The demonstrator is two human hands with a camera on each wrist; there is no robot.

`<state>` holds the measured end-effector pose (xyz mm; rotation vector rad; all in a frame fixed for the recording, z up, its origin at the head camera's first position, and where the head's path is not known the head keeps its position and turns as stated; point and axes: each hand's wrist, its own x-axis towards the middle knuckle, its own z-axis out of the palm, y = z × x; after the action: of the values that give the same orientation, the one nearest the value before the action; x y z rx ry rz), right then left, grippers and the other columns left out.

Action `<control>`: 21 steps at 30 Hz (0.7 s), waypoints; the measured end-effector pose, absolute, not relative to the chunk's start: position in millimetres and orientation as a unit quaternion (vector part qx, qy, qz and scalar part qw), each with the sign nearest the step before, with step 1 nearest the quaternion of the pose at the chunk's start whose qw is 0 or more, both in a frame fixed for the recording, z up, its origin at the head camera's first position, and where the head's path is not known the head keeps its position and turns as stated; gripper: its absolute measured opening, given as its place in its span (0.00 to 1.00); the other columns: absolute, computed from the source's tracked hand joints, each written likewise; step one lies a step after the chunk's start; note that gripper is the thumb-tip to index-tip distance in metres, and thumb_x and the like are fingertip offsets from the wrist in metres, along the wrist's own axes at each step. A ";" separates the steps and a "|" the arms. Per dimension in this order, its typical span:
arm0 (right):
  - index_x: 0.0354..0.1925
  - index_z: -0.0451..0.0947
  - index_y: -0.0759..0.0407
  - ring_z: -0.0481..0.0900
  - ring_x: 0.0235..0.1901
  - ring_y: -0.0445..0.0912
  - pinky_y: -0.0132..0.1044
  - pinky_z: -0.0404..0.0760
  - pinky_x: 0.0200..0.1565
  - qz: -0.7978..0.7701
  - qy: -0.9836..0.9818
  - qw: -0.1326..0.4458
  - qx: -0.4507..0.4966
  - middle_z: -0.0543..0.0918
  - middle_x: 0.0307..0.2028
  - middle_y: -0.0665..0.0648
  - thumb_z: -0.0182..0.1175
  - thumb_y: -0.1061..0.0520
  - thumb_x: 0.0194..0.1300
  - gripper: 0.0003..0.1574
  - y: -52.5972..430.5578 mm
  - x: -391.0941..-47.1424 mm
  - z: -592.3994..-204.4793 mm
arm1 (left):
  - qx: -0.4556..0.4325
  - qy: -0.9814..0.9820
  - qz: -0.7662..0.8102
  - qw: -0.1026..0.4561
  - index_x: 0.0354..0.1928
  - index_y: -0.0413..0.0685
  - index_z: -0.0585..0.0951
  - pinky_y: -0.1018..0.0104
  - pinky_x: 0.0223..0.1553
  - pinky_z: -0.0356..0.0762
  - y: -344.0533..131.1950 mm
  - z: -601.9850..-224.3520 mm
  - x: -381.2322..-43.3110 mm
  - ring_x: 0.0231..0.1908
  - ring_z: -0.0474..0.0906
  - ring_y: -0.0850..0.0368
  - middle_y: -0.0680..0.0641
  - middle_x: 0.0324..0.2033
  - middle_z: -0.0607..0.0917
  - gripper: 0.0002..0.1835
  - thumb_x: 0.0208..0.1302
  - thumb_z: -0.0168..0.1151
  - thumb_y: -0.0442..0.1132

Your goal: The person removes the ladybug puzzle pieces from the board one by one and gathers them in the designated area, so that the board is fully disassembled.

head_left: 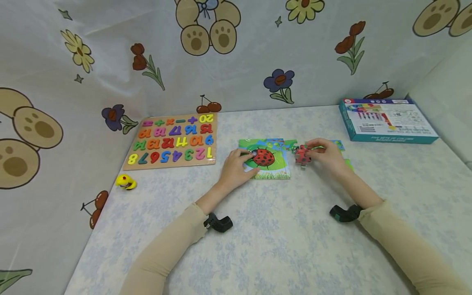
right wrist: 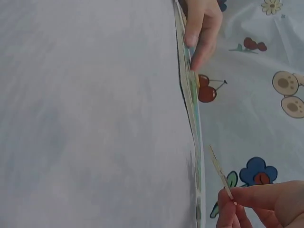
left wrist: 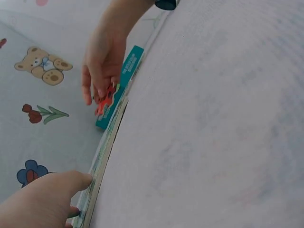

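My left hand (head_left: 236, 167) rests on the left side of a ladybug puzzle board (head_left: 278, 172), fingers and thumb lying on its picture. The board is flat, green and blue, with a red ladybug with black spots in the middle. Just right of it, my right hand (head_left: 327, 155) pinches a red, black-spotted jigsaw piece (head_left: 302, 155) between thumb and fingertips. The right wrist view has this thin piece (right wrist: 221, 173) edge-on and tilted, raised off the table. Green and blue puzzle pieces (head_left: 337, 144) lie partly hidden behind the right hand.
A wooden number board (head_left: 169, 164) with colourful digits lies at the back left. Near its front corner sits a small yellow toy (head_left: 126, 181). A teal-edged box (head_left: 391, 123) lies at the back right. A patterned cloth (head_left: 239, 82) hangs behind the table.
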<state>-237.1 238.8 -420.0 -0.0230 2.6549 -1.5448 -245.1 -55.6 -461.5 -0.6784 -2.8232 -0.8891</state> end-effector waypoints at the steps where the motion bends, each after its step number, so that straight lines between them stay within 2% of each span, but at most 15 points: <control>1: 0.56 0.72 0.67 0.75 0.32 0.25 0.24 0.77 0.34 -0.493 0.869 0.033 -0.007 0.73 0.51 0.63 0.57 0.61 0.67 0.21 246.9 -233.1 -419.3 | -0.219 -0.929 -0.294 0.052 0.58 0.46 0.78 0.51 0.61 0.68 -55.3 -462.1 -245.4 0.61 0.68 0.47 0.43 0.58 0.74 0.31 0.55 0.68 0.54; 7: 0.57 0.71 0.69 0.74 0.29 0.28 0.33 0.73 0.23 -0.439 0.898 0.032 -0.006 0.76 0.49 0.70 0.56 0.63 0.67 0.21 275.1 -217.8 -415.5 | -0.166 -0.943 -0.286 0.036 0.63 0.51 0.72 0.46 0.66 0.61 -54.1 -463.7 -246.2 0.66 0.62 0.45 0.43 0.64 0.67 0.40 0.50 0.69 0.60; 10: 0.57 0.72 0.68 0.74 0.34 0.34 0.30 0.74 0.26 -0.417 0.909 0.027 0.004 0.77 0.50 0.71 0.57 0.62 0.67 0.22 276.6 -218.9 -414.7 | -0.143 -0.949 -0.281 0.025 0.67 0.51 0.67 0.45 0.68 0.57 -54.7 -462.6 -245.9 0.68 0.59 0.45 0.43 0.67 0.64 0.45 0.49 0.68 0.63; 15: 0.56 0.73 0.67 0.74 0.45 0.53 0.26 0.74 0.30 -0.409 0.912 0.023 0.012 0.78 0.50 0.69 0.56 0.59 0.68 0.21 259.2 -228.0 -412.7 | -0.118 -0.947 -0.298 0.025 0.67 0.49 0.68 0.45 0.69 0.54 -55.4 -459.5 -244.2 0.69 0.58 0.44 0.42 0.68 0.64 0.44 0.50 0.69 0.61; 19: 0.55 0.75 0.67 0.75 0.48 0.56 0.27 0.75 0.35 -0.428 0.902 0.041 -0.029 0.79 0.50 0.69 0.57 0.60 0.67 0.20 224.8 -237.9 -412.9 | -0.114 -0.946 -0.303 0.027 0.66 0.46 0.69 0.45 0.70 0.53 -56.2 -458.6 -243.6 0.69 0.58 0.44 0.42 0.68 0.65 0.44 0.50 0.69 0.59; 21: 0.55 0.76 0.67 0.76 0.48 0.57 0.31 0.77 0.37 -0.439 0.895 0.053 -0.063 0.80 0.50 0.69 0.58 0.61 0.66 0.20 203.4 -242.4 -414.3 | -0.117 -0.946 -0.301 0.029 0.66 0.45 0.68 0.45 0.70 0.53 -56.7 -459.5 -244.0 0.69 0.58 0.45 0.42 0.68 0.65 0.44 0.50 0.69 0.60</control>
<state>-242.4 203.4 -414.3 -0.1907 2.7205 -1.3339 -244.0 -56.7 -459.5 -0.3604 -2.9193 -0.9282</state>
